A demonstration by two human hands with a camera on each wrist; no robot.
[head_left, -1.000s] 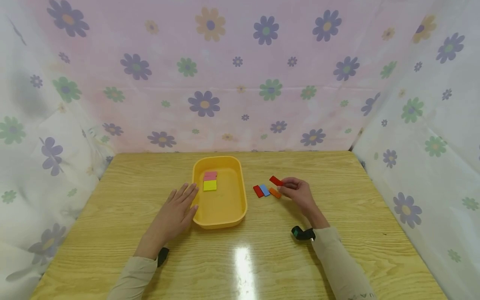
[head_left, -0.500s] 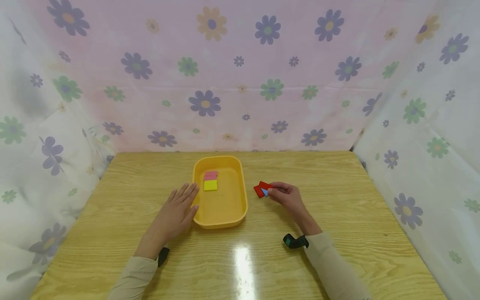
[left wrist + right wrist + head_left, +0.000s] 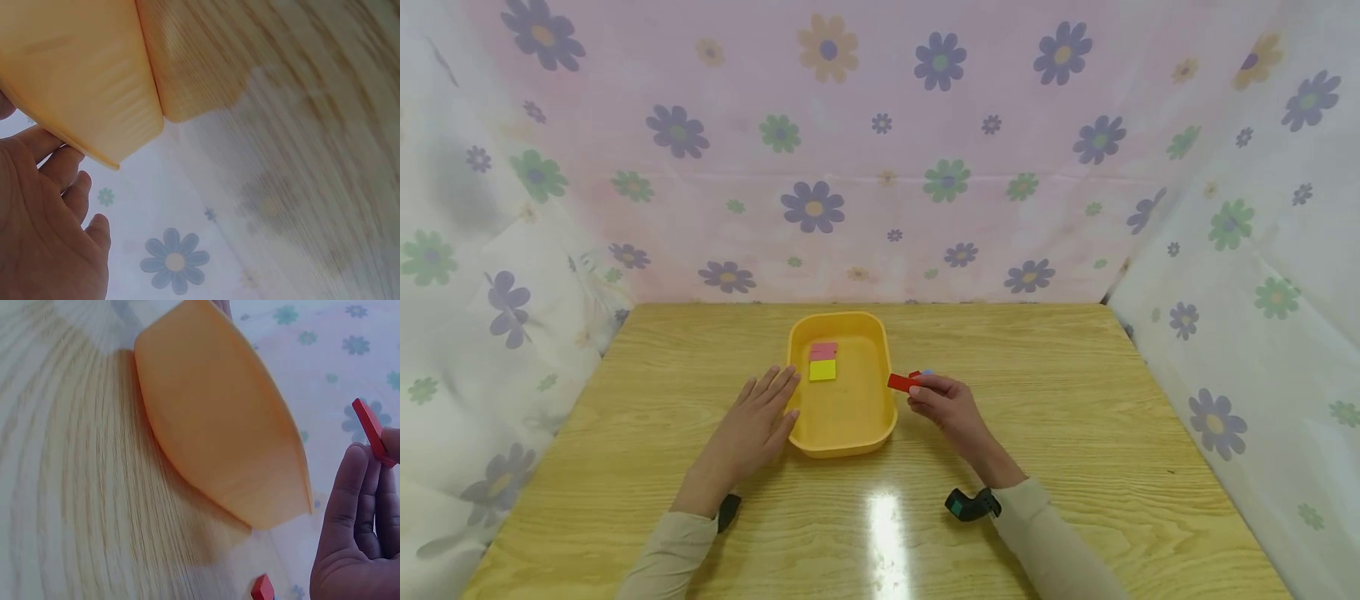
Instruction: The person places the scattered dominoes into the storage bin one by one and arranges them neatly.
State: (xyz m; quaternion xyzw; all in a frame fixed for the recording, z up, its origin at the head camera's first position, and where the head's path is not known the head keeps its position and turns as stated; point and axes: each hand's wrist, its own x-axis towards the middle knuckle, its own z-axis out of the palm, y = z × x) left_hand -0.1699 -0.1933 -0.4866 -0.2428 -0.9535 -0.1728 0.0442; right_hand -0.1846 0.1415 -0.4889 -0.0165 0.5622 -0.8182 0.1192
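My right hand pinches a red rectangular tile between thumb and fingers, with one end over the right rim of a yellow plastic tray. In the right wrist view this red tile sticks up from the fingertips, above the tray's side. My left hand lies with fairly straight fingers on the tray's left rim. Inside the tray, pink tiles lie beside a yellow tile. Past my right fingers, bits of a second red tile and a blue tile show. The orange tile is hidden.
The tray stands on a wood-grain table. A flowered cloth hangs behind it and along both sides. Each wrist wears a dark camera mount, the right one close over the table.
My right hand has carried the red tile leftward, past the other loose tiles to the tray's right rim, covering the orange tile from view. The left hand has stayed on the rim.
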